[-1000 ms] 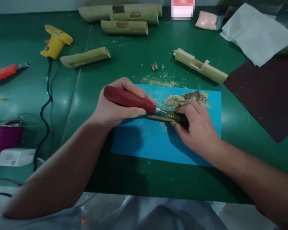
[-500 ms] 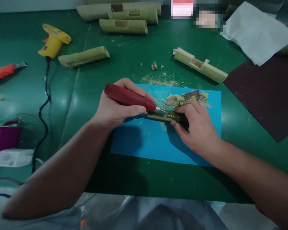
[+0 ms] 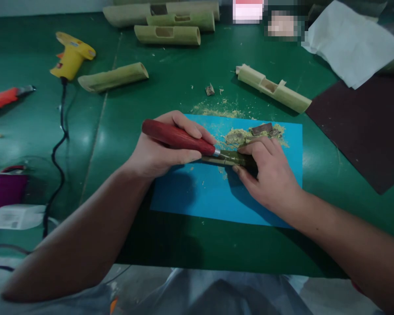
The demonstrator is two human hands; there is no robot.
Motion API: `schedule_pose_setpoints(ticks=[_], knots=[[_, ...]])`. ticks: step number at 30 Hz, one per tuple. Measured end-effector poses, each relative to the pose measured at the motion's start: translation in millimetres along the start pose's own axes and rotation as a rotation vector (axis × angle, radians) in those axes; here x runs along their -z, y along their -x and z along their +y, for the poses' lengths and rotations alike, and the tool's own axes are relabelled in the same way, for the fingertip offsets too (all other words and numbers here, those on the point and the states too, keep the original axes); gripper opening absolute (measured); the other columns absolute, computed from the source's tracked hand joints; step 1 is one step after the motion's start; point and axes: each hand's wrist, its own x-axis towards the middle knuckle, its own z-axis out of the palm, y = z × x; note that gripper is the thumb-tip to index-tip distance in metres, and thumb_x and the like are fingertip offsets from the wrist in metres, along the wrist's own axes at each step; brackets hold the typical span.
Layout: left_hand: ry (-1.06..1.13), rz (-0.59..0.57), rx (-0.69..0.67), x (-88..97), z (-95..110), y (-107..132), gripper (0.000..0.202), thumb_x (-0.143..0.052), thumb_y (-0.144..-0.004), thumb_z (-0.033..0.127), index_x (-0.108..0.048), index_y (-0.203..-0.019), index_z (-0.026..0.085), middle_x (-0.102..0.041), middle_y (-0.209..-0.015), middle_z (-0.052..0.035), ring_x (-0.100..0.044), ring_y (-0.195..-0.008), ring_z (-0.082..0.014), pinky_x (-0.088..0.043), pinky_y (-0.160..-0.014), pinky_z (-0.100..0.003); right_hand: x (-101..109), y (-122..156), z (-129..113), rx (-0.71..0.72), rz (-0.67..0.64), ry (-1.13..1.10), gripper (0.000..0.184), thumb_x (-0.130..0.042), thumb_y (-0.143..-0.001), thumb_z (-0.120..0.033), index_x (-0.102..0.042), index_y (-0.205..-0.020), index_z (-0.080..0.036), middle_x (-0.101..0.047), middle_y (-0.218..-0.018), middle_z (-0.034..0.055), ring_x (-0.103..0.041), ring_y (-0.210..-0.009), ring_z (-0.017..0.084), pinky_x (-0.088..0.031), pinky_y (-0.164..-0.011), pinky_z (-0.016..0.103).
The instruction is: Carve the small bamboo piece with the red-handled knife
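My left hand (image 3: 169,146) is closed round the red handle of a carving knife (image 3: 180,138). Its metal tip meets a short green bamboo piece (image 3: 228,156), which lies over a blue sheet (image 3: 213,201). At the bamboo's right end, my right hand (image 3: 271,170) pinches it between thumb and fingers, covering that end. Pale shavings (image 3: 236,136) are heaped just behind the bamboo, with a dark flat scrap (image 3: 262,128) among them.
A yellow glue gun (image 3: 71,54) and a cut bamboo tube (image 3: 114,78) lie at the left. Several notched tubes (image 3: 167,35) line the back. A notched bamboo piece (image 3: 272,89), white cloth (image 3: 354,43) and dark sheet (image 3: 364,131) are at the right. An orange-handled cutter (image 3: 6,99) sits far left.
The carving knife has shifted slightly right and down along the bamboo, and less of its metal tip shows. My right hand stays in place on the bamboo.
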Motion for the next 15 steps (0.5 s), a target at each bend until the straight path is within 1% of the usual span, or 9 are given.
schedule_pose_setpoints(ticks=[2,5,7,9,11,13,15], knots=[[-0.017,0.076,0.002,-2.0,-2.6,3.5,0.032,-0.098,-0.078,0.013,-0.08,-0.103,0.016,-0.091,-0.105,-0.005,-0.085,-0.081,-0.0153,-0.069,-0.072,-0.021,-0.6,0.1,0.4,-0.006,0.0,0.002,0.011,-0.066,-0.099,-0.025,-0.066,-0.11,-0.022,-0.073,-0.113,0.0138,-0.065,-0.108,0.034,-0.052,-0.093,0.051],[-0.088,0.184,0.034,-4.7,-4.6,7.9,0.033,-0.102,-0.079,0.027,-0.08,-0.101,0.016,-0.09,-0.101,-0.0053,-0.081,-0.069,-0.015,-0.064,-0.06,-0.022,-0.8,0.0,1.3,-0.016,-0.013,-0.001,0.012,-0.067,-0.099,-0.026,-0.067,-0.11,-0.023,-0.073,-0.114,0.013,-0.065,-0.109,0.034,-0.052,-0.093,0.051],[-0.127,0.217,0.04,-6.7,-3.9,9.1,0.035,-0.103,-0.079,0.033,-0.08,-0.099,0.017,-0.09,-0.1,-0.0053,-0.082,-0.073,-0.0164,-0.064,-0.061,-0.023,-0.3,-0.3,1.9,-0.007,-0.011,-0.006,0.013,-0.067,-0.099,-0.026,-0.067,-0.111,-0.022,-0.074,-0.113,0.0136,-0.065,-0.109,0.035,-0.052,-0.093,0.051],[-0.131,0.19,0.027,-9.0,-2.8,9.0,0.036,-0.103,-0.079,0.033,-0.08,-0.101,0.018,-0.09,-0.103,-0.0054,-0.085,-0.082,-0.0189,-0.068,-0.069,-0.025,0.3,-0.5,2.3,0.013,-0.011,-0.014,0.013,-0.066,-0.099,-0.026,-0.067,-0.111,-0.021,-0.074,-0.113,0.0145,-0.065,-0.108,0.035,-0.053,-0.093,0.051],[-0.11,0.136,0.019,-10.7,-2.5,7.9,0.037,-0.105,-0.077,0.029,-0.08,-0.103,0.02,-0.09,-0.105,-0.0053,-0.087,-0.088,-0.0215,-0.071,-0.076,-0.028,0.6,-0.5,2.3,0.026,-0.013,-0.018,0.013,-0.066,-0.1,-0.025,-0.067,-0.112,-0.02,-0.074,-0.114,0.015,-0.065,-0.109,0.035,-0.053,-0.092,0.051],[-0.087,0.098,-0.004,-10.6,-3.7,6.5,0.036,-0.104,-0.077,0.027,-0.08,-0.104,0.021,-0.09,-0.106,-0.0051,-0.087,-0.086,-0.0216,-0.07,-0.074,-0.028,0.5,-0.3,2.3,0.022,-0.007,-0.014,0.014,-0.066,-0.1,-0.026,-0.067,-0.113,-0.02,-0.073,-0.114,0.0147,-0.065,-0.109,0.035,-0.052,-0.092,0.05],[-0.073,0.078,-0.055,-8.6,-6.0,5.0,0.034,-0.101,-0.08,0.024,-0.08,-0.106,0.019,-0.09,-0.106,-0.0056,-0.086,-0.078,-0.0187,-0.068,-0.069,-0.026,-0.1,-0.1,2.2,0.009,-0.007,-0.006,0.014,-0.067,-0.1,-0.027,-0.067,-0.113,-0.021,-0.073,-0.113,0.014,-0.065,-0.108,0.035,-0.052,-0.092,0.05]])
